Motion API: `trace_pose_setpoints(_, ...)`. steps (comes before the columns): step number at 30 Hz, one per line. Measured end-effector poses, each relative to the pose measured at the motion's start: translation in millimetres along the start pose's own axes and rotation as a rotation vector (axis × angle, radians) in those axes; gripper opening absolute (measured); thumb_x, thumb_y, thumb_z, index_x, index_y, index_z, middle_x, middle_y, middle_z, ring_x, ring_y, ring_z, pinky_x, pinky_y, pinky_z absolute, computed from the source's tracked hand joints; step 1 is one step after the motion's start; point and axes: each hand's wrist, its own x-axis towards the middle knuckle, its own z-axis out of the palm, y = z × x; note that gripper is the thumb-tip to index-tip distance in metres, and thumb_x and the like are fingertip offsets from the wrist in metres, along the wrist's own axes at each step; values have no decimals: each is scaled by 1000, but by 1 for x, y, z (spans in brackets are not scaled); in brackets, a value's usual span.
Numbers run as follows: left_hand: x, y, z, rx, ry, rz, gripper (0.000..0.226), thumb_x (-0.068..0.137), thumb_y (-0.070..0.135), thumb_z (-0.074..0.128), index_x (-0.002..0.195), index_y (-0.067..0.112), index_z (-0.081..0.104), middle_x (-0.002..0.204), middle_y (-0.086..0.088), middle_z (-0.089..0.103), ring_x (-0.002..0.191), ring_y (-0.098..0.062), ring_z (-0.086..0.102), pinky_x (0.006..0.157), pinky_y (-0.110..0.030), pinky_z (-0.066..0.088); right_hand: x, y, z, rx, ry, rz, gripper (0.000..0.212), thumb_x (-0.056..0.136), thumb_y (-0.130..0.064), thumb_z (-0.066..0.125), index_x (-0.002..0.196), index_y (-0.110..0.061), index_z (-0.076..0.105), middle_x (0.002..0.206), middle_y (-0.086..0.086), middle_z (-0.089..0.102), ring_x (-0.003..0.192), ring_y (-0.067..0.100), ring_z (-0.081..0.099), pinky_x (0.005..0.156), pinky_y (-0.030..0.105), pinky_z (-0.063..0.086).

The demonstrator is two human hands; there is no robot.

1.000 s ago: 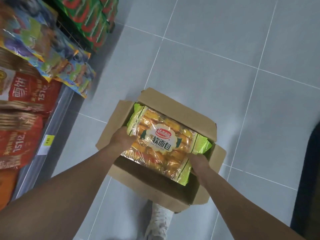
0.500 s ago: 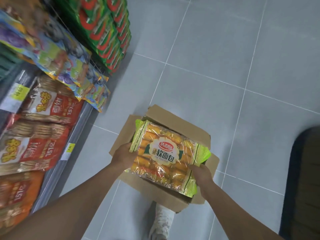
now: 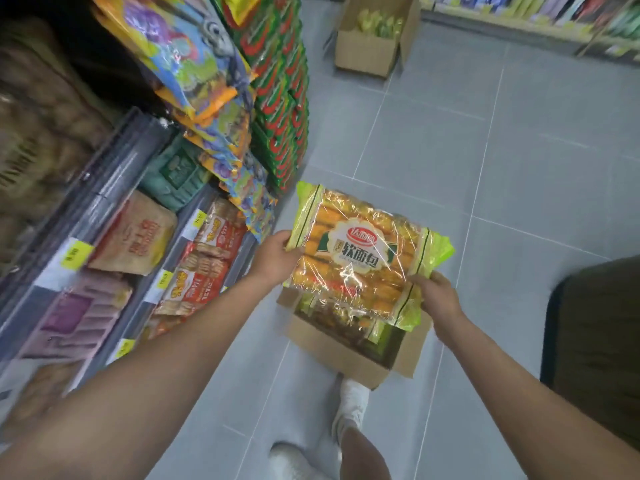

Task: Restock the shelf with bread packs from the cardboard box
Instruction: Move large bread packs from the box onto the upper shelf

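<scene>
We held the bread pack (image 3: 356,258) clear above the cardboard box (image 3: 339,355), left hand (image 3: 277,258) and right hand (image 3: 438,299) gripping its ends; next, we judged, it needed swinging left onto the shelf (image 3: 114,174).
</scene>
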Motion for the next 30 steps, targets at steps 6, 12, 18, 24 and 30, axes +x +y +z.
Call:
trace_pose_setpoints(6,-73,61,-91,-60,88,106,49,92,37,65,134,13,61,127,0,67,111,-20,63,89,-32,54,-107,-85,-14,23,11,-230,25,96,-16,61,121,-14,62,112,-4,59,101,18,54,103,41,42)
trace_pose_setpoints(12,-159,98,-177,-159,257,225,21,92,20,68,112,22,69,103,6,71,91,-15,66,76,-23,50,-208,-150,-13,16,-23,-396,47,94,-23,64,139,-13,53,137,2,57,128,25,51,113,48,39)
trace_pose_setpoints(18,-238,105,-249,-237,412,297,24,95,16,66,119,15,69,104,7,67,94,-11,62,69,-20,40,-280,-190,11,-57,-116,-562,24,84,-27,66,107,-26,75,105,-7,75,106,20,69,97,40,53)
trace_pose_setpoints(24,-299,88,-326,-299,542,297,27,95,24,67,122,21,68,115,8,71,103,-14,67,89,-33,53,-340,-225,58,-120,-243,-700,36,77,-38,66,111,-30,72,112,-7,75,110,21,67,103,52,49)
trace_pose_setpoints(30,-356,62,-391,-343,677,271,21,96,25,65,117,28,67,109,11,72,98,-13,68,93,-42,56,-384,-255,123,-172,-355,-816,35,77,-39,73,110,-29,71,115,-7,73,113,23,65,103,53,49)
